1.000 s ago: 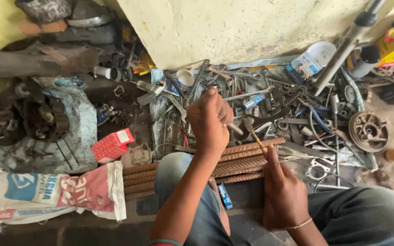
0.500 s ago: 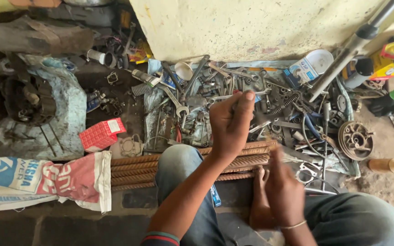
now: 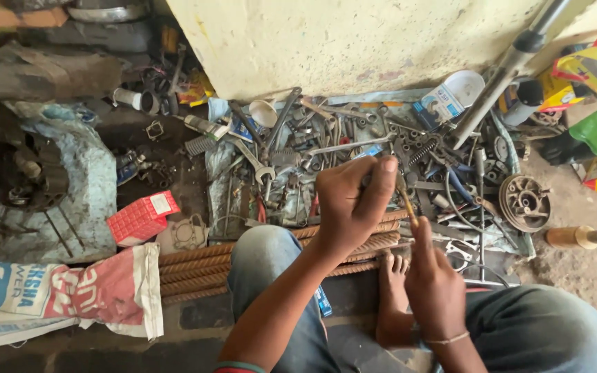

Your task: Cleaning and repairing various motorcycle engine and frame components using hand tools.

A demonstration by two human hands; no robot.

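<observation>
A pale plastered wall (image 3: 354, 41) is seen across the upper middle of the frame, and below it a dirt and concrete floor (image 3: 582, 269) is covered almost wholly by clutter. A dark engine part on a worn blue sheet (image 3: 84, 173) is laid at the left, and a printed sack (image 3: 57, 293) is spread at the lower left. A bundle of ribbed steel bars (image 3: 195, 266) is laid across the centre, running under the knees, with a bare foot (image 3: 392, 290) rested just behind it. A dense heap of wrenches, springs and small metal parts (image 3: 326, 145) is spread between the bars and the wall. A grey tube (image 3: 506, 69) is leaned diagonally at the upper right, a round brake hub (image 3: 525, 202) is set at the right, and a red box (image 3: 141, 218) is placed left of centre. Open ground is left only at the far right edge, on the bare floor beside the hub. The left hand (image 3: 350, 200) is held closed at the centre, thumb raised; what is inside it cannot be told. The right hand (image 3: 437, 283) is closed just below and right of it, and a thin brown-handled tool (image 3: 407, 202) is gripped with its tip pointed up beside the left thumb.
</observation>
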